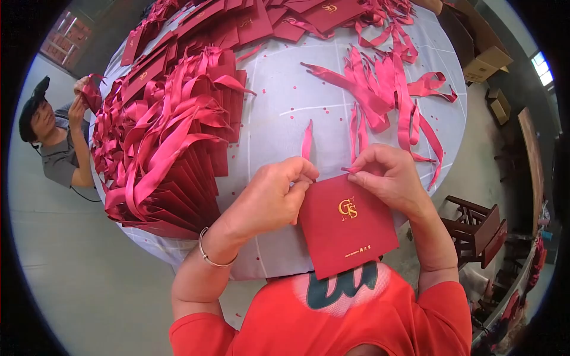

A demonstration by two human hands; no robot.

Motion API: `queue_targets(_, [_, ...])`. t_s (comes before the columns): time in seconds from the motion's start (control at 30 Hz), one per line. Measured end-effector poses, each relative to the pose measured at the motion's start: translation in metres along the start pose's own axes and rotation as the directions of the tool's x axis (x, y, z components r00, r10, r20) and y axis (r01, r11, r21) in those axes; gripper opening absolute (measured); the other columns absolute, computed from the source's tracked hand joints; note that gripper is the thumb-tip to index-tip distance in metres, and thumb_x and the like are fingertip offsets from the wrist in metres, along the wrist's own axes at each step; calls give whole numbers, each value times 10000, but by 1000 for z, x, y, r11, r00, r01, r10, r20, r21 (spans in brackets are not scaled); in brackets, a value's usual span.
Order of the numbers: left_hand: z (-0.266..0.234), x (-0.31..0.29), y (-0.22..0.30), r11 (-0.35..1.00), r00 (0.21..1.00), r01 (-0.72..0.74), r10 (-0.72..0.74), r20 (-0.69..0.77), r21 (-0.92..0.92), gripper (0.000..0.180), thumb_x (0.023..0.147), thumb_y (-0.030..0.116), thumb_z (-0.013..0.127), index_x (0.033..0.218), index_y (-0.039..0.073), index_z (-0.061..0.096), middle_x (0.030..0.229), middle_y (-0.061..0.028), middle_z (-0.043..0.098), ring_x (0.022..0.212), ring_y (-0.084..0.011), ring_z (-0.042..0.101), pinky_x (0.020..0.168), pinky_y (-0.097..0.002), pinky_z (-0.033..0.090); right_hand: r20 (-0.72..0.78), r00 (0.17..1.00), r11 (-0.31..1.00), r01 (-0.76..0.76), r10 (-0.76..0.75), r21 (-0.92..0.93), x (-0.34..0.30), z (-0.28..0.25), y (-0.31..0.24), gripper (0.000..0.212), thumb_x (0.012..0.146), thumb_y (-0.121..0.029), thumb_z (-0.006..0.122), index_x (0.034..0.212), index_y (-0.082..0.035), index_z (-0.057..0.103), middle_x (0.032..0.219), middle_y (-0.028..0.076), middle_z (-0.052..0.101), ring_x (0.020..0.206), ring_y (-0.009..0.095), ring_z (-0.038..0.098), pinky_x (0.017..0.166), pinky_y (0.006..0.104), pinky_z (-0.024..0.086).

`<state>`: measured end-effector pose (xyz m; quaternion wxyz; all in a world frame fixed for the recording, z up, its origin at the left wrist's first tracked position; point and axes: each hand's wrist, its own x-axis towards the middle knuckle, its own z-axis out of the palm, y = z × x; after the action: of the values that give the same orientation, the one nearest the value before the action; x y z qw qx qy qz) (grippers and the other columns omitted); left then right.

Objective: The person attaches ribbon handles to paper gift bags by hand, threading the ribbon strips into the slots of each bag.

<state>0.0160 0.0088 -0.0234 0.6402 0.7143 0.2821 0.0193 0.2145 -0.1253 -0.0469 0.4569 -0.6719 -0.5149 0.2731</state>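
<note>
In the head view, the left hand (pixel 274 196) pinches the top left edge of a dark red paper bag (pixel 347 224), fingers pressed together on the rim, while the right hand (pixel 389 175) pinches the top right edge, thumb and forefinger closed on the end of a red ribbon (pixel 307 140) there. The ribbon runs up and away from the left-hand grip and lies on the white table (pixel 279 101). The bag sits flat between both grips, its lower edge hanging past the near table rim toward the person's orange shirt.

Judging by what lies about, much is done: to the left of the grips, a large stack of ribboned bags (pixel 166 148) fans out. Beyond the right-hand grip, loose ribbons (pixel 386 89) wait in a heap, and flat bags (pixel 255 21) lie at the far edge, so plenty appears left.

Bare table lies just beyond the grips, between stack and ribbon heap. Far left of the grips, another person (pixel 56 136) handles a bag.
</note>
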Motion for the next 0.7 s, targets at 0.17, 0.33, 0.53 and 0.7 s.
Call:
queue_targets(0.17, [-7,-1,3,996,994,78,-81,71,37,175,969,16,462,1084,-24,588,779,-20,610,535,-57,572,456,-198,399,-39,999,998,36,-34,48,-4,1,4,150,713,8,764,814,0,653,764,45,634,682,97,589,605,236,461])
queue_targets(0.33, [-12,3,7,956,962,219,-179,205,-195,195,950,-14,454,1091,-26,588,825,-36,632,568,-75,613,480,-204,424,-80,993,995,94,-91,26,-13,-2,2,175,692,56,760,822,-3,659,774,53,630,665,101,588,579,234,454])
queue_targets(0.53, [-4,5,-5,947,973,202,-164,165,-251,233,916,-65,436,1102,-28,572,874,-55,638,569,-91,615,482,-203,432,-45,899,845,391,-436,-365,-10,2,-22,311,685,22,780,980,-25,691,827,77,624,688,208,636,589,307,518])
queue_targets(0.7, [-10,8,-4,951,948,262,-222,226,-164,231,910,-69,431,1078,-19,581,826,-32,625,561,-68,561,494,-216,426,149,842,805,540,-519,-247,-10,27,-24,309,717,-48,769,1010,-18,677,772,74,628,651,213,633,537,307,497])
